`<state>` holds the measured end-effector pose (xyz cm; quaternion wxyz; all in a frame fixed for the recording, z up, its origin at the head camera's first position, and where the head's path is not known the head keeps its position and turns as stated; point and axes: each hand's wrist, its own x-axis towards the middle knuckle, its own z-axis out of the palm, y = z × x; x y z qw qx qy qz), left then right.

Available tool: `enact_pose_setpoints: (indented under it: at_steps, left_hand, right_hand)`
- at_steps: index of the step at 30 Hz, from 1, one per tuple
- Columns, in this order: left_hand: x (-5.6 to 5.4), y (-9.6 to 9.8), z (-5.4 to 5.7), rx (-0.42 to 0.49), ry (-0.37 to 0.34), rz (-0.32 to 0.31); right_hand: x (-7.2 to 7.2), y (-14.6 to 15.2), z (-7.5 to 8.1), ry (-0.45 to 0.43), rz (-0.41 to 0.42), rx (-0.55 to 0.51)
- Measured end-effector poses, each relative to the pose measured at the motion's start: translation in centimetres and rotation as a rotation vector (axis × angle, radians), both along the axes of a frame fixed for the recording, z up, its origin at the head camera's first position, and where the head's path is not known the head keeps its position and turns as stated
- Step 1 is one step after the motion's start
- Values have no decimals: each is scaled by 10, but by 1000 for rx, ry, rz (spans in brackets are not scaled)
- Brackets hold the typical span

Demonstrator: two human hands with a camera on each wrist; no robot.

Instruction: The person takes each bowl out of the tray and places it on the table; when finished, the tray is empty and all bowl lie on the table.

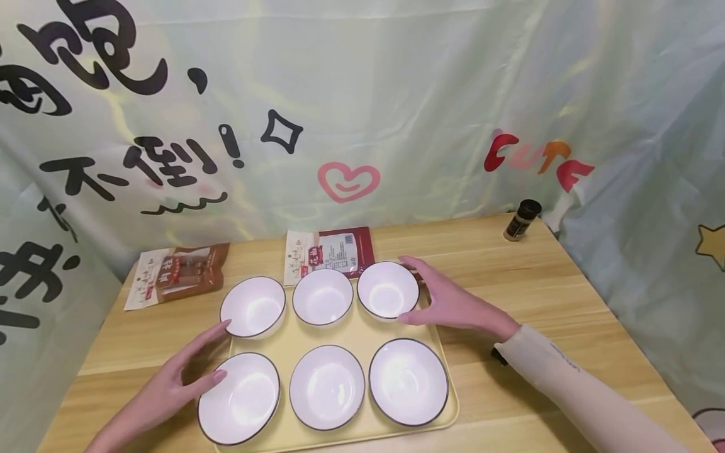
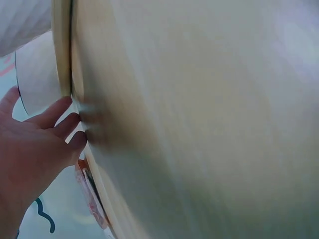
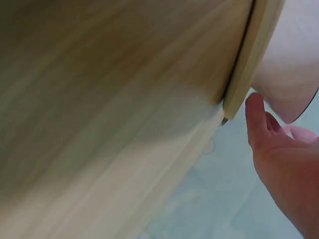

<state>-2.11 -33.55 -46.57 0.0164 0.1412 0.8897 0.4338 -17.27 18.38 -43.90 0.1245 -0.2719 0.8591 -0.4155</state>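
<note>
Several white bowls with dark rims stand in two rows on a pale yellow tray (image 1: 354,333). At the tray's left, my left hand (image 1: 170,384) has its fingertips by the rim of the back left bowl (image 1: 252,307), and its thumb overlaps the front left bowl (image 1: 239,402). My right hand (image 1: 453,301) spreads thumb and fingers beside the back right bowl (image 1: 387,289). In the left wrist view, the left hand's fingers (image 2: 60,112) reach out straight near the tray edge (image 2: 62,55). The right wrist view has my right fingers (image 3: 256,112) next to a bowl's side (image 3: 289,84).
Behind the tray lies a red and white spice packet (image 1: 340,251). Further left is a brown spice packet (image 1: 178,274). A black-capped shaker bottle (image 1: 521,220) stands at the wooden table's back right. A printed curtain (image 1: 419,113) hangs behind the table.
</note>
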Motion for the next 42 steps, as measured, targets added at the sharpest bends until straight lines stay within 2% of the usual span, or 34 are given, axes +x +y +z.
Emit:
enact_pose_setpoints:
  at_steps: [7, 21, 26, 42]
  left_hand:
    - [0, 3, 0, 65, -45, -11]
    - [2, 3, -4, 90, -55, -3]
    - [2, 4, -3, 101, -88, 9]
    - [1, -1, -6, 75, -90, 0]
  right_hand:
    - [-4, -10, -3, -94, 13, -24]
    - [-4, -24, -5, -190, -37, -93]
    - [-3, -24, -5, -191, -47, -95]
    - [-2, -24, -8, -124, -85, -87]
